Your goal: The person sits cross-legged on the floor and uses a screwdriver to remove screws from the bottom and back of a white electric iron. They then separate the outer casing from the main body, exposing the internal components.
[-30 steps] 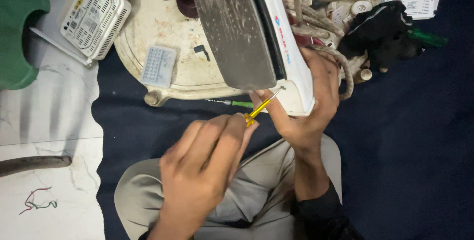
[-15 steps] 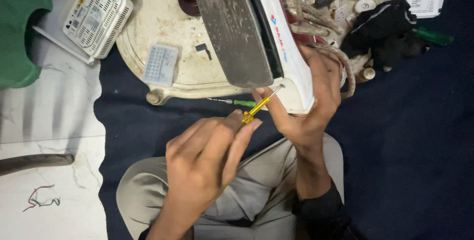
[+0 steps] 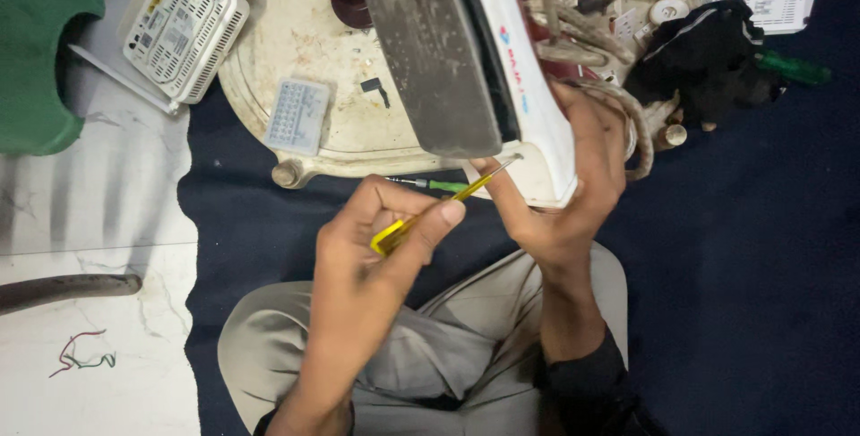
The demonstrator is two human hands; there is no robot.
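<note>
Yellow screwdriver [image 3: 430,212] barely shifted, tip up-right at iron [image 3: 466,60], left hand [image 3: 376,248] gripping

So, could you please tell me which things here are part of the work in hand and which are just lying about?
In use:
- left hand on the yellow screwdriver
- right hand holding the clothes iron

Lying about:
- white router
- round cream base
- green screwdriver
- black cloth
- green stool

A dark blue cloth [image 3: 743,266] on the floor carries a round cream appliance base [image 3: 305,51].
</note>
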